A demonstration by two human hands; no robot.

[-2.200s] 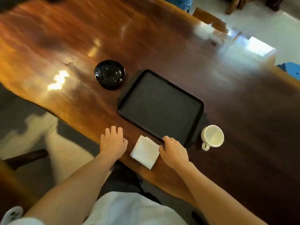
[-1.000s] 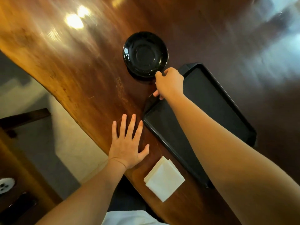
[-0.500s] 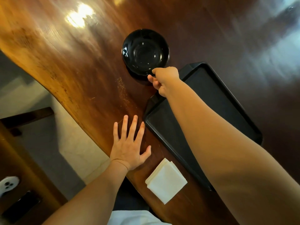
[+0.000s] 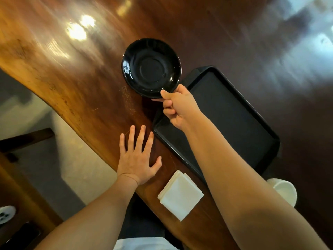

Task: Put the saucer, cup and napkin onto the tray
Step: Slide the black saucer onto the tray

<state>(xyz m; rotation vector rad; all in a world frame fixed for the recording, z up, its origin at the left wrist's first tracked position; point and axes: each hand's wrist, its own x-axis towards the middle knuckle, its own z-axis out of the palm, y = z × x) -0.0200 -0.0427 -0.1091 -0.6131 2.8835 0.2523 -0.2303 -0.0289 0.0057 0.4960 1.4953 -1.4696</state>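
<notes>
Black and glossy, the saucer (image 4: 151, 67) sits just off the far left corner of the tray (image 4: 232, 112), and the right hand (image 4: 180, 107) pinches its near rim, thumb on top and curled fingers tucked under the edge. Whether the saucer has fully left the wood or only tipped up on its far side cannot be told; a dark shadow lies beneath its near edge. The left hand (image 4: 137, 159) lies spread and flat on the table (image 4: 75, 83) just left of the tray's near left corner, holding nothing. The napkin (image 4: 181, 194), a folded white stack, lies on the wood just beside the tray's near long edge. The cup (image 4: 283, 191) stands past the tray's near right end, largely hidden behind the right forearm. Nothing rests on the tray yet, so all 3 pieces remain to be placed.

Risks, as a judgement: the grip takes only 1 small spot of a slick glazed rim, so the saucer could pivot down and slip out as it lifts. The tray's raised lip stands between saucer and tray floor; a low carry could knock the saucer against that corner and shove the tray along the polished wood. The reaching forearm passes right above the cup, and a dropped elbow could tip it. The napkin lies close to the table edge, where a brush of the arm might sweep it off.
</notes>
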